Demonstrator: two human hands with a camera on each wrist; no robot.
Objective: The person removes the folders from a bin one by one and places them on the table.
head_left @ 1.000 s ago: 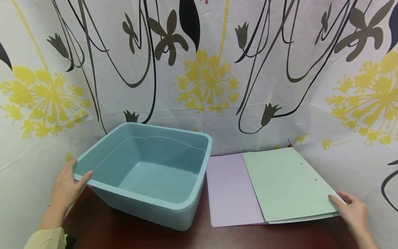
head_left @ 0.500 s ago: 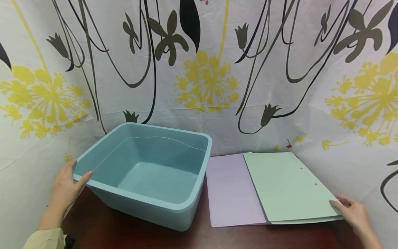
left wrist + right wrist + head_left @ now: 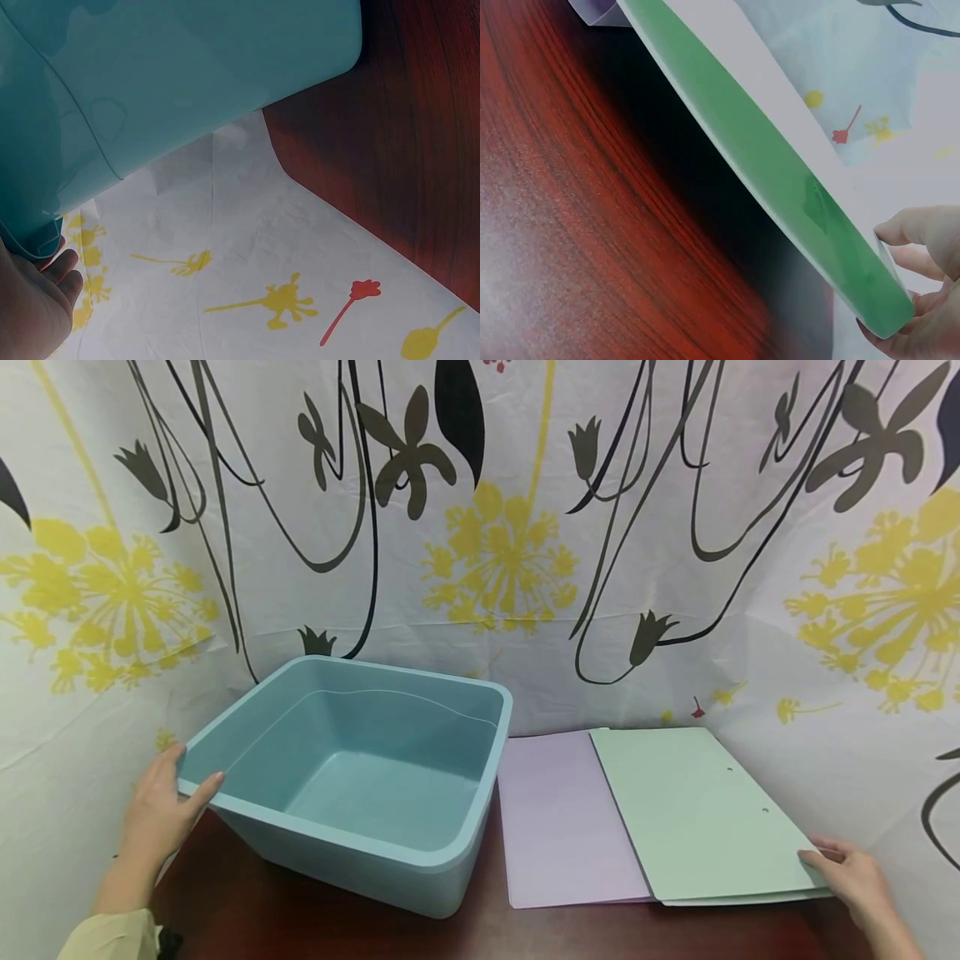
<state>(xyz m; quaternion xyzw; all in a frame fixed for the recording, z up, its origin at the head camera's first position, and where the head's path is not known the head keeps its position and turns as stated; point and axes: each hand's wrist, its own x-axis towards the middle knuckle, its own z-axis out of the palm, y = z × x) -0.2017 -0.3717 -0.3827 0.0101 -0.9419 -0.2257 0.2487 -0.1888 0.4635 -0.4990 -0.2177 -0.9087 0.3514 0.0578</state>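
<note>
At the near-left corner of a blue plastic tub [image 3: 352, 868], my left hand [image 3: 159, 810] grips the rim, thumb over the top edge. The left wrist view shows the fingers [image 3: 66, 279] against the tub's outside. A pale green folder [image 3: 697, 818] lies partly over a lilac folder [image 3: 562, 827] to the right of the tub. My right hand [image 3: 851, 872] pinches the green folder at its right edge near the front corner, thumb on top and the other fingers below. In the right wrist view that corner [image 3: 885, 307] sits between thumb and fingers, slightly above the table.
A dark reddish-brown wooden table [image 3: 480, 935] lies beneath everything. White cloth [image 3: 517, 577] with yellow flowers and grey stems hangs behind and at both sides, close to the tub and folders. The tub's inside shows only its bare floor.
My right hand has shifted slightly right and nearer, drawing the green folder with it. Its far edge has dropped lower, and more of the lilac folder shows. Left hand and tub stay put.
</note>
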